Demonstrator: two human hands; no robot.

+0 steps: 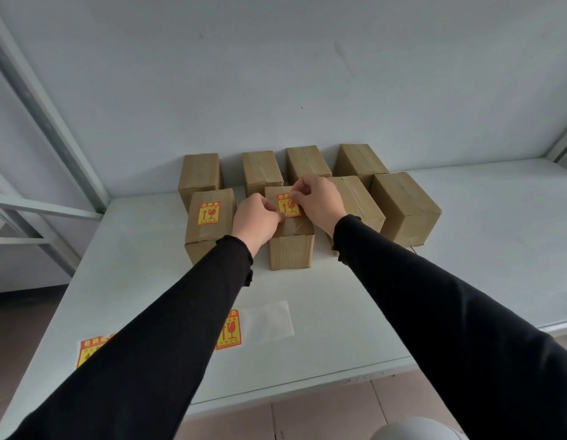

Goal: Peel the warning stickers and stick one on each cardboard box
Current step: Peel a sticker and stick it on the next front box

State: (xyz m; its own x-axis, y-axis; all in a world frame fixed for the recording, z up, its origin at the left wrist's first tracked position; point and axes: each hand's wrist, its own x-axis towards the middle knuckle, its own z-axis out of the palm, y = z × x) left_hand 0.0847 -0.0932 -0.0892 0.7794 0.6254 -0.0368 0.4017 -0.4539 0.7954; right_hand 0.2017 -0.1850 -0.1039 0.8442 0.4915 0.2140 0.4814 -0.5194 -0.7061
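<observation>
Several brown cardboard boxes stand in two rows on a white table [466,281]. The front left box [209,236] carries an orange and yellow warning sticker [209,213] on top. On the front middle box [291,249] lies another warning sticker [287,205]. My left hand [256,222] pinches its lower left corner. My right hand [317,200] pinches its upper right edge. The sticker lies flat against the box top, partly hidden by my fingers. A sticker sheet [233,328] with one sticker and bare backing lies near the front edge, under my left arm.
Another sticker sheet [91,347] lies at the front left of the table, partly under my left sleeve. The remaining boxes [402,208] show bare tops. A metal shelf frame [53,128] rises at the left. A wall stands behind the boxes.
</observation>
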